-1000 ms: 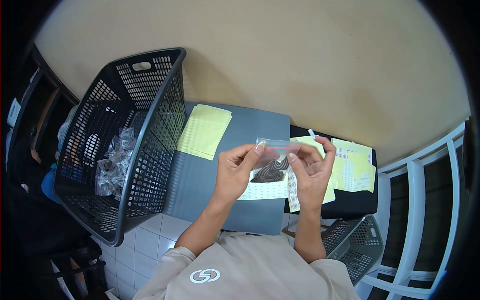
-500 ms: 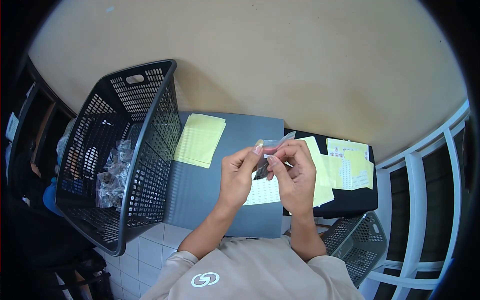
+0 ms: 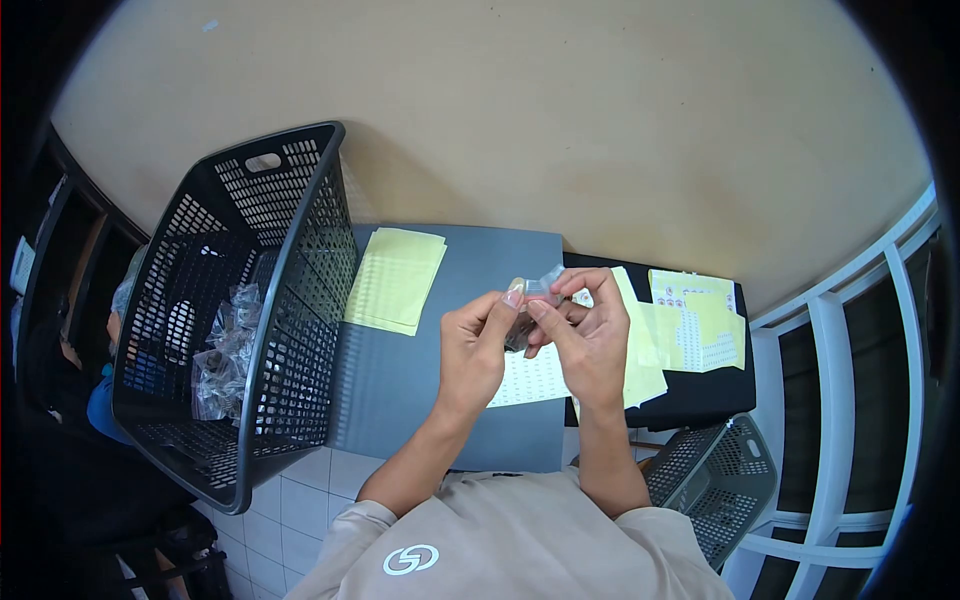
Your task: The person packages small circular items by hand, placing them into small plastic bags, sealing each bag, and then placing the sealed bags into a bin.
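Note:
Both hands hold a small clear plastic bag (image 3: 544,284) with dark contents above the table. My left hand (image 3: 472,350) pinches its left side between thumb and fingers. On the right side, the thumb and fingers of my right hand (image 3: 592,345) are closed on the bag. The thumbs nearly meet on its front, and fingers hide much of it. Under the hands lies a sheet of small printed labels (image 3: 532,380), partly covered by them.
A large dark basket (image 3: 300,300) at the left contains several clear bags (image 3: 225,365). Yellow sheets (image 3: 398,280) lie on the grey tabletop (image 3: 400,400). More label sheets (image 3: 710,340) rest on the black surface at right. Another basket (image 3: 725,490) stands lower right.
The right thumb has moved left and up onto the bag, close to the left thumb. The small white piece seen at the right fingertips earlier is now hard to make out.

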`<state>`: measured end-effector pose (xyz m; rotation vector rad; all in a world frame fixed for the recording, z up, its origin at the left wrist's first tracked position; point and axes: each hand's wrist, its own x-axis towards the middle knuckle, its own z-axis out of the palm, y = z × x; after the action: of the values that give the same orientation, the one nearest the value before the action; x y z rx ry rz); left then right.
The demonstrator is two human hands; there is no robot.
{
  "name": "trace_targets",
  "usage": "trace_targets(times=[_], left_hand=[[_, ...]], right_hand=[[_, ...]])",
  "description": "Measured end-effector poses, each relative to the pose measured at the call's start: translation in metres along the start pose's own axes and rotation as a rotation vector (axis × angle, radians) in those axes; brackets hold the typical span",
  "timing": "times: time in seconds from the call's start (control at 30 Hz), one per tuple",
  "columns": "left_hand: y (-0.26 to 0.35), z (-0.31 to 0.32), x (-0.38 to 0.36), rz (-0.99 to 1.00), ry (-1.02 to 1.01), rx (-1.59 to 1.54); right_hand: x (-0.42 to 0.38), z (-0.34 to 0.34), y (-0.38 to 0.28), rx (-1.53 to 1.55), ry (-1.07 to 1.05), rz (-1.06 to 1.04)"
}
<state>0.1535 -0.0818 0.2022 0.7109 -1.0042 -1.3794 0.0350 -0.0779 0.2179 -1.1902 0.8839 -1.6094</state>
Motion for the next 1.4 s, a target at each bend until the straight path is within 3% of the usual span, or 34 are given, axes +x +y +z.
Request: trace_targets(times=[0.13,0.3,0.37,0.5,0.8,0.87,0.97,1.07,1.17,1.4], left_hand=[[-0.013,-0.004,0.001,-0.013,0.057,0.011],[-0.012,-0.002,0.003,-0.001,0.105,0.017],[-0.011,-0.007,0.005,-0.046,0.053,0.091],[-0.009,0.003,0.005,-0.073,0.016,-0.008],[-0.028,-0.004,0.012,0.049,0.078,0.104],[-0.035,-0.007,0.013,0.164,0.06,0.417],[-0.045,-0.004,0.008,0.229,0.119,0.539],[-0.048,-0.005,0.01,0.298,0.197,0.625],[-0.064,-0.016,0.011,0.347,0.218,0.608],[-0.098,-0.041,-0.005,0.214,0.225,0.62]], right_hand=[[0.002,-0.011,0.002,0.111,-0.029,0.105],[0.0,-0.027,0.0,0.041,0.103,0.042],[0.002,-0.03,0.004,-0.251,0.213,-0.213],[-0.005,-0.031,0.014,-0.083,0.089,0.023],[-0.008,-0.034,0.022,0.065,0.097,0.089],[-0.011,-0.037,0.027,0.115,0.098,0.105],[-0.016,-0.035,0.031,0.11,0.123,0.155],[-0.029,-0.03,0.041,-0.157,-0.012,0.078],[-0.034,-0.03,0.05,0.015,0.024,0.169],[-0.054,-0.052,0.082,0.145,-0.046,0.421]])
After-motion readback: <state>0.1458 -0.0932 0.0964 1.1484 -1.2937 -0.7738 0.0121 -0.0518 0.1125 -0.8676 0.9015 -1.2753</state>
